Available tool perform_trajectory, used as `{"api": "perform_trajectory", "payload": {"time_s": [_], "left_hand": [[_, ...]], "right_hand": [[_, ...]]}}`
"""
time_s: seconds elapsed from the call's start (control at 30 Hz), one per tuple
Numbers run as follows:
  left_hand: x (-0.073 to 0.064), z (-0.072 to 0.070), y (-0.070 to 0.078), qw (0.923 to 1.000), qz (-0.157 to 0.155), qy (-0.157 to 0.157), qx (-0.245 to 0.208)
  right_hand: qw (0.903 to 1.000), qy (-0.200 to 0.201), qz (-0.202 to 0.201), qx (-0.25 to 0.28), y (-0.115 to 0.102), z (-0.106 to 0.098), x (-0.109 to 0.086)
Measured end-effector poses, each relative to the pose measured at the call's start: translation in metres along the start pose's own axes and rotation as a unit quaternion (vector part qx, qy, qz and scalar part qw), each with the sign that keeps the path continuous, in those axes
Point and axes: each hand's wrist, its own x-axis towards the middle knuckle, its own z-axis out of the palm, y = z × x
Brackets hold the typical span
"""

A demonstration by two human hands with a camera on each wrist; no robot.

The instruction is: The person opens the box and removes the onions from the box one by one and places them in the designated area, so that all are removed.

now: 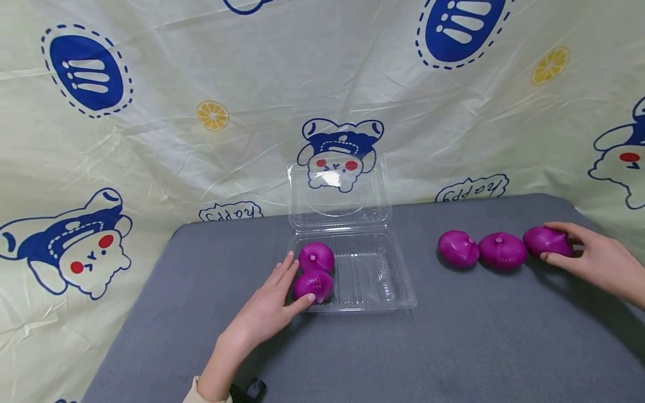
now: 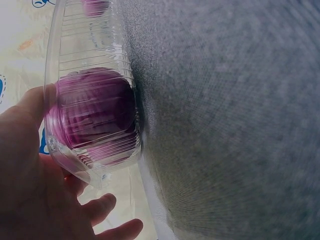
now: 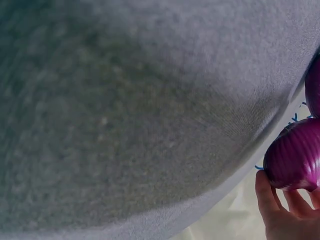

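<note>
Printed cloth [image 1: 272, 73] behind the fingers [image 1: 279, 280] says "happy". Right hand [image 1: 597, 254] has fingers around a purple onion [image 1: 545, 240]; left hand [image 1: 263, 309], fingers wide, touches the clear box [image 1: 360, 274].

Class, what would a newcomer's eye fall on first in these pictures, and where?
Vivid purple onions: two in the left half of the open clear plastic container, three in a row on the grey table to its right. The right hand grips the outermost onion. Behind, cartoon animals in blue caps decorate a pale sheet.

Printed cloth [image 1: 166, 157] bhnd gray tbl [image 1: 453, 347]
</note>
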Motion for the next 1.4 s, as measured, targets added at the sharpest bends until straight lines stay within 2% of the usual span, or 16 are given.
{"api": "perform_trajectory", "payload": {"time_s": [0.33, 0.5, 0.7, 0.87, 1.17, 1.4], "left_hand": [[0.002, -0.001, 0.001, 1.0000, 0.000, -0.003, -0.001], [0.002, -0.001, 0.001, 1.0000, -0.002, -0.003, 0.000], [0.002, 0.000, 0.001, 1.0000, -0.002, -0.003, 0.002], [0.001, 0.000, 0.000, 1.0000, -0.004, -0.003, 0.001], [0.001, 0.000, -0.001, 1.0000, -0.003, -0.002, -0.002], [0.001, 0.000, -0.001, 1.0000, -0.008, -0.003, -0.004]], "right_hand": [[0.9979, -0.064, 0.005, 0.009, 0.008, 0.005, 0.001], [0.9970, -0.077, 0.008, 0.005, 0.010, 0.007, -0.001], [0.9984, -0.054, -0.018, 0.004, 0.006, 0.005, -0.005], [0.9983, -0.019, -0.053, -0.011, -0.004, 0.002, -0.009], [0.9904, 0.050, -0.129, -0.005, -0.035, -0.003, -0.016], [0.9863, 0.050, -0.156, 0.017, -0.067, -0.005, -0.020]]}}
